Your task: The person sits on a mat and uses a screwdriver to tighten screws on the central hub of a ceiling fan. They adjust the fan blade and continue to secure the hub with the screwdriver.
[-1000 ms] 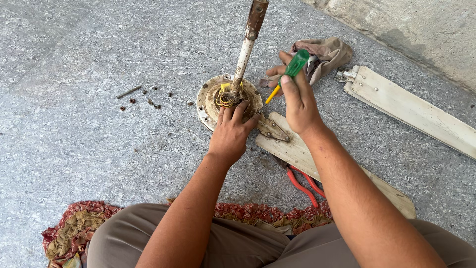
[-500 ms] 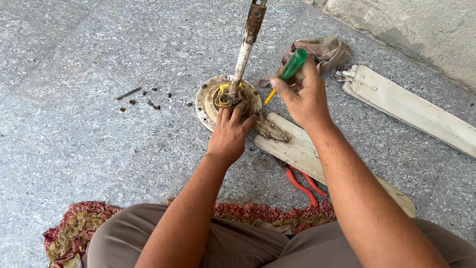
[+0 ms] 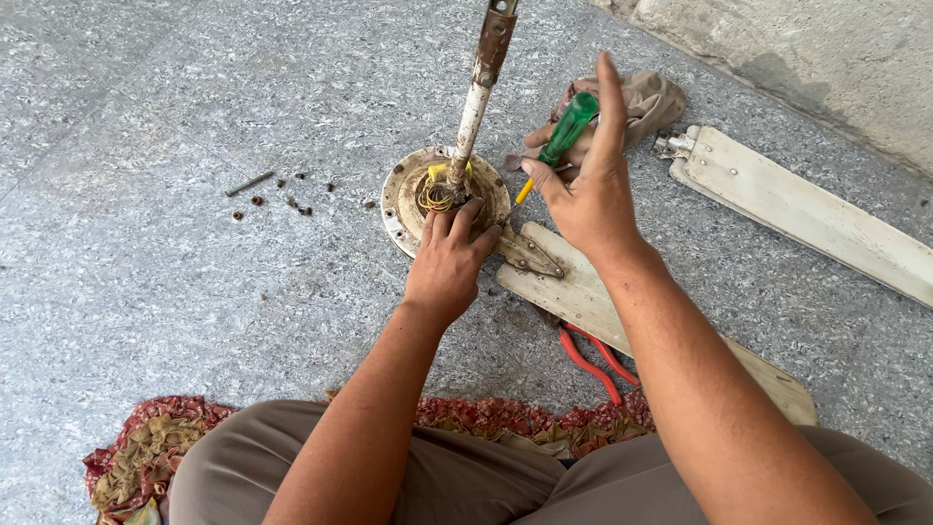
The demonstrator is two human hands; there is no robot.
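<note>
A round, dirty ceiling fan motor point(image 3: 408, 194) lies on the grey speckled floor with its rusty down rod point(image 3: 478, 87) standing up from the middle and yellow wires coiled at the base. My left hand point(image 3: 449, 262) rests flat on the motor's near rim, fingers by the wires. My right hand point(image 3: 583, 190) hovers to the right of the motor and grips a screwdriver point(image 3: 562, 134) with a green handle and yellow shaft, index finger stretched upward. A cream fan blade point(image 3: 583, 287) stays attached to the motor by its metal bracket and runs under my right forearm.
Several small screws and a bolt point(image 3: 251, 183) lie scattered left of the motor. Red-handled pliers point(image 3: 588, 360) lie beside the blade. A second loose blade point(image 3: 807, 209) and a crumpled cloth point(image 3: 651, 97) sit at the right, near a concrete wall. A patterned mat point(image 3: 146, 452) is under my legs.
My right hand has turned the screwdriver more upright and shifted slightly, with the index finger now extended. My left hand stays on the motor rim.
</note>
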